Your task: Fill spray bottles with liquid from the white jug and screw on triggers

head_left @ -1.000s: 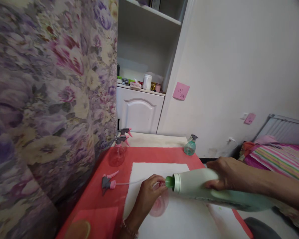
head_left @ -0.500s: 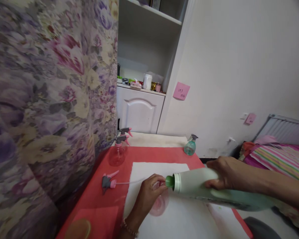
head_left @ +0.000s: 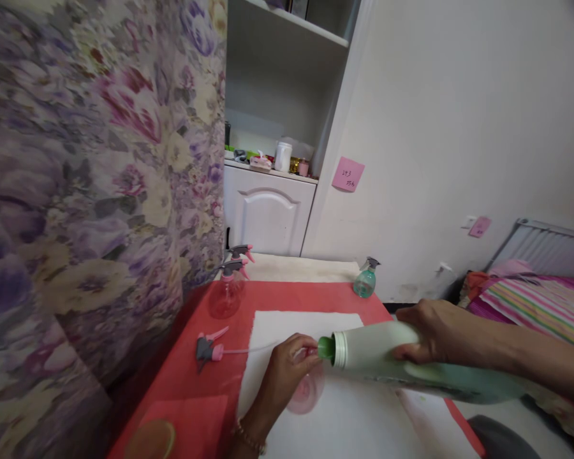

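Observation:
My left hand (head_left: 289,366) is closed round the neck of a clear pink spray bottle (head_left: 307,392) without its head, upright on a white sheet (head_left: 354,427). My right hand (head_left: 428,335) grips a large pale green jug (head_left: 377,350) by its handle, tipped nearly level. The jug's green spout (head_left: 325,348) meets the mouth of the pink bottle; my fingers partly hide that spot, and I cannot tell whether liquid flows. Left of the sheet lies a grey and pink spray head (head_left: 210,350), its tube reaching toward my left hand.
Two pink spray bottles with grey heads, the nearer one (head_left: 226,299) in front, stand at the table's back left. A teal spray bottle (head_left: 365,282) is at the back right. Red cloth (head_left: 182,376) covers the table. A floral curtain (head_left: 100,223) hangs along the left.

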`<action>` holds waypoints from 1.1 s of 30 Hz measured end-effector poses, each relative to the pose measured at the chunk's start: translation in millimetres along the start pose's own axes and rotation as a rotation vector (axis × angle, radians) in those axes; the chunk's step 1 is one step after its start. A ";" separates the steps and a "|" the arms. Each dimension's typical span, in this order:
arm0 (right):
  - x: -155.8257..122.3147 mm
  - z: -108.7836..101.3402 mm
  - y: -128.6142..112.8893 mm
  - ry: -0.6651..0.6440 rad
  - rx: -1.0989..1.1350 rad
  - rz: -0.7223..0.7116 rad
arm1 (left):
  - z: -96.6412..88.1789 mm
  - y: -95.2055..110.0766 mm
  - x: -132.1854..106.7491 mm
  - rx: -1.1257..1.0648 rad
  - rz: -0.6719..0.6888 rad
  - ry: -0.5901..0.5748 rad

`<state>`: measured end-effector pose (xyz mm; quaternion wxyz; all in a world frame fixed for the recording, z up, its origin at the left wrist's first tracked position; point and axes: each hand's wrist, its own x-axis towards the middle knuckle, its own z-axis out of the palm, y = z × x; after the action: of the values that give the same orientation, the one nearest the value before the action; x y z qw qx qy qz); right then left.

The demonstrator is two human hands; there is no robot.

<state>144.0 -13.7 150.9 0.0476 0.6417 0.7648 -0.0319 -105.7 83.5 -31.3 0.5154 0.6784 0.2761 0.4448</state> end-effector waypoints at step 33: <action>-0.7 -2.5 -1.4 -0.017 -0.027 0.014 | 0.3 3.2 0.7 0.023 -0.013 0.013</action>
<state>142.7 -14.3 153.4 0.0627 0.6460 0.7603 -0.0268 -105.3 82.9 -28.1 0.5086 0.6796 0.2891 0.4426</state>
